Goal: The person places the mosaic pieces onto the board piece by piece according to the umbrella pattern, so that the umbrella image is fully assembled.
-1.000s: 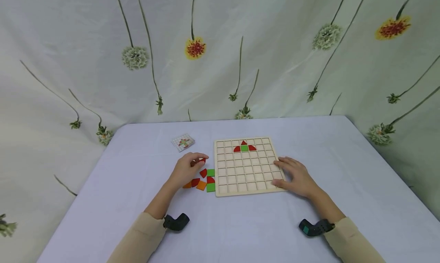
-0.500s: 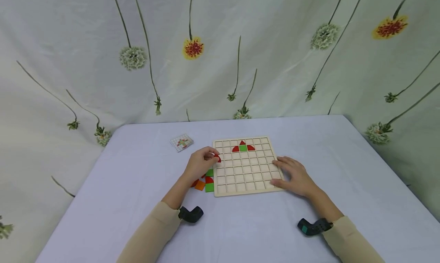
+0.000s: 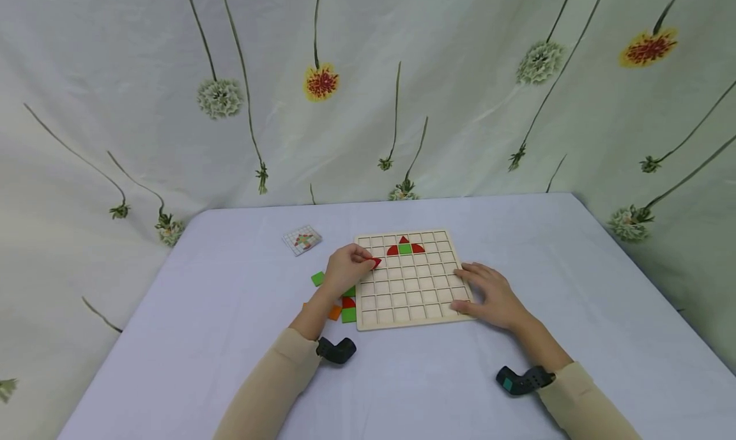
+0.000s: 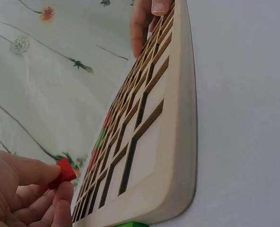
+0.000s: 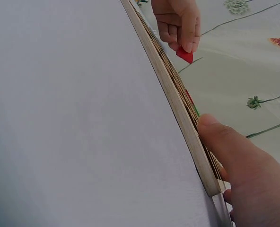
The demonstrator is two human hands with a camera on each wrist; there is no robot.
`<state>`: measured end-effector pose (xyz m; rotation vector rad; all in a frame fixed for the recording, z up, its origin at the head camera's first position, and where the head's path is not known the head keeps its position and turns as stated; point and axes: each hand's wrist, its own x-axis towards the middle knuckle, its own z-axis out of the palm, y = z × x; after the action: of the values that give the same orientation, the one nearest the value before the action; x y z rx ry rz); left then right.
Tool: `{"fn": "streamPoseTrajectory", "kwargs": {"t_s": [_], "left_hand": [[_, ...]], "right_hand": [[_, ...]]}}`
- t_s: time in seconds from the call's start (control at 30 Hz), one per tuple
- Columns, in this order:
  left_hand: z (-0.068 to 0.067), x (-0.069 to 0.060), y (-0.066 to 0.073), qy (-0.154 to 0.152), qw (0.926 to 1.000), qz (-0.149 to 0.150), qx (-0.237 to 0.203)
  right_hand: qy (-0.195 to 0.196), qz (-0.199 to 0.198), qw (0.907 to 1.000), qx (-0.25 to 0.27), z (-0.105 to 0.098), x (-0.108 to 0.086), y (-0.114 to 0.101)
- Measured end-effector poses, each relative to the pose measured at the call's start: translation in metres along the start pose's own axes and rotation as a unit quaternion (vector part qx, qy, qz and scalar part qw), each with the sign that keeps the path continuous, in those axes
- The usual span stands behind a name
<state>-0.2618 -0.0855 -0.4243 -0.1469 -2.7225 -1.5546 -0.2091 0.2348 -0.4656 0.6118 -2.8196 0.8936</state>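
My left hand (image 3: 346, 267) pinches a small red tile (image 3: 376, 262) between thumb and fingers, over the left part of the wooden grid board (image 3: 397, 301). In the left wrist view the red tile (image 4: 63, 174) is held tilted, apart from the board. Near the board's top sit a red triangle (image 3: 404, 240), a green square (image 3: 405, 249) below it, and red curved-edged tiles at the left (image 3: 393, 250) and right (image 3: 418, 248) of the square. My right hand (image 3: 491, 296) rests on the board's right edge, thumb and fingers spread.
Left of the board lie loose tiles: a green one (image 3: 318, 278), an orange one (image 3: 335, 312), and a green square (image 3: 349, 315) with a red tile (image 3: 348, 303) above it. My left arm hides others. A small pattern card (image 3: 301, 240) lies farther back.
My left hand has carried the red tile rightward from beside the loose tiles to over the board's left columns. A green tile has come into view behind the arm. My right hand stays put.
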Motion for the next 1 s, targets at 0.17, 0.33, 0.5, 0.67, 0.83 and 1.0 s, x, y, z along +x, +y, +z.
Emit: {"fn": "streamPoseTrajectory", "kwargs": {"t_s": [0.17, 0.33, 0.5, 0.67, 0.83, 1.0], "left_hand": [[0.007, 0.004, 0.002, 0.011, 0.9996, -0.023, 0.013], [0.013, 0.008, 0.002, 0.024, 0.9991, -0.030, 0.017], [0.017, 0.009, 0.004, 0.035, 0.9987, -0.028, 0.023], [0.021, 0.009, 0.008, 0.046, 0.9975, -0.041, 0.035], [0.027, 0.007, 0.010, 0.058, 0.9962, -0.043, 0.048], [0.030, 0.006, 0.011, 0.067, 0.9951, -0.042, 0.059]], "right_hand": [[0.000, 0.000, 1.0000, 0.000, 0.000, 0.000, -0.001], [0.001, -0.002, 1.0000, -0.002, 0.001, 0.000, 0.000], [0.001, -0.004, 1.0000, -0.001, 0.001, 0.000, 0.001], [0.001, -0.004, 1.0000, -0.003, 0.001, 0.000, 0.001], [0.002, -0.003, 1.0000, -0.003, 0.001, 0.000, 0.001], [0.000, -0.002, 1.0000, -0.002, 0.000, 0.000, 0.000]]}}
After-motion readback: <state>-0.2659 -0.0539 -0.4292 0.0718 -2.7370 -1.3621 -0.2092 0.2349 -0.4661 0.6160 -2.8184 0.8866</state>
